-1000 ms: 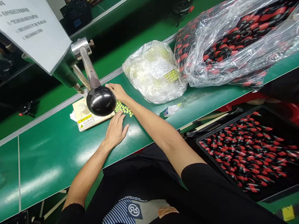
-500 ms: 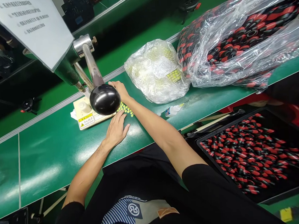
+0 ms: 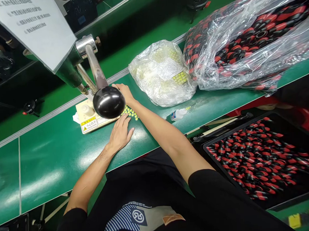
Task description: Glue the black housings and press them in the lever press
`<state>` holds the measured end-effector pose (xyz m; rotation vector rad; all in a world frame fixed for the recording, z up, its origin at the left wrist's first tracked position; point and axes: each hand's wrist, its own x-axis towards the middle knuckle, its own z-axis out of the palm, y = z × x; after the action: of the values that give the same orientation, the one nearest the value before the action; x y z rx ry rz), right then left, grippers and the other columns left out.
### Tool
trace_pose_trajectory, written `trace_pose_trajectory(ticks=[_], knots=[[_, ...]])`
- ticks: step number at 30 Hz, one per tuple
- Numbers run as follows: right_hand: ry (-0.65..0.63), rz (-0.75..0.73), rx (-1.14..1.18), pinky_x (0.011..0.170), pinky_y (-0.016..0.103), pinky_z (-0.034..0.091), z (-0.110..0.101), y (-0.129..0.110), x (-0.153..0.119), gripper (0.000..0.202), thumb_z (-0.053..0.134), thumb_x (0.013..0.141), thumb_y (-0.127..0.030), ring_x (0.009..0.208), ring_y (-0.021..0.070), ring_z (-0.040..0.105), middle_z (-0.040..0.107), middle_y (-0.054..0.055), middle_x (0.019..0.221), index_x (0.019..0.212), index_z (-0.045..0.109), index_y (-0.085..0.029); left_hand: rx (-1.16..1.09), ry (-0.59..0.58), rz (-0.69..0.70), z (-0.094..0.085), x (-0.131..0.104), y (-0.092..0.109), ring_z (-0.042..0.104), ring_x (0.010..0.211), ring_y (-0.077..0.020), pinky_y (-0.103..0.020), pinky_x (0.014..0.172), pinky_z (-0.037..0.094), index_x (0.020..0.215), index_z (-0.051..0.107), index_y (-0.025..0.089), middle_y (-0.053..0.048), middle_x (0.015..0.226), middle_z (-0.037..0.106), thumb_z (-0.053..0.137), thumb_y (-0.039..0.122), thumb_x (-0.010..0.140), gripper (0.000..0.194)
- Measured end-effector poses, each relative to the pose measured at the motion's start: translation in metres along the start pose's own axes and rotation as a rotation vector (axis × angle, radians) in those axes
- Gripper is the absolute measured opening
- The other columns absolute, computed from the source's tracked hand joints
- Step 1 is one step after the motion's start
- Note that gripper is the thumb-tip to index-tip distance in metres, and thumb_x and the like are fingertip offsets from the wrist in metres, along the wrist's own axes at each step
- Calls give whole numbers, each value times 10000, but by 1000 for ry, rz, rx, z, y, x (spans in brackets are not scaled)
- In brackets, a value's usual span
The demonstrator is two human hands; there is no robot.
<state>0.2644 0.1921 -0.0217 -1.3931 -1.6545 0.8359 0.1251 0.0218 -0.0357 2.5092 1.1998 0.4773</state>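
My left hand [image 3: 120, 132] lies flat on the green bench with its fingers stretched out. Its fingertips reach small round yellow-green pieces [image 3: 130, 111], spread beside the base plate [image 3: 102, 124] of a lever press. The press has a black ball knob [image 3: 109, 102] on its metal lever [image 3: 95, 65], and a warning label sits on the plate. My right hand [image 3: 125, 93] rests just past those pieces, close behind the knob. Most of its fingers are hidden by the knob, so what they touch cannot be seen.
Behind the hands sits a clear plastic bag [image 3: 162, 73] of yellow-green pieces. A large bag [image 3: 234, 51] of black-and-red parts lies to the right, near a small white bottle [image 3: 179, 114]. A black tray [image 3: 288, 130] of similar parts stands below the bench edge.
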Motion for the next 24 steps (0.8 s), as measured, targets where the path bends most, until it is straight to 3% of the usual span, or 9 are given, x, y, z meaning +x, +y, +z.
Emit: trace_pose_trajectory(ticks=[8, 24], knots=[[-9, -3, 15, 792, 305, 328, 2, 5, 2, 485, 363, 1153, -470, 825, 169, 515, 663, 48, 831, 739, 456, -234, 4, 2, 4, 0, 0, 1, 456, 1571, -343, -585, 1298, 426, 1504, 492, 142, -226, 1631, 510, 508, 349, 1085, 467], [-3, 20, 159, 847, 305, 373, 9, 16, 5, 648, 349, 1074, -742, 834, 186, 520, 602, 21, 761, 751, 540, -214, 11, 15, 20, 2, -1, -1, 459, 1564, -353, -582, 1302, 422, 1502, 486, 120, -233, 1631, 509, 527, 330, 1084, 470]])
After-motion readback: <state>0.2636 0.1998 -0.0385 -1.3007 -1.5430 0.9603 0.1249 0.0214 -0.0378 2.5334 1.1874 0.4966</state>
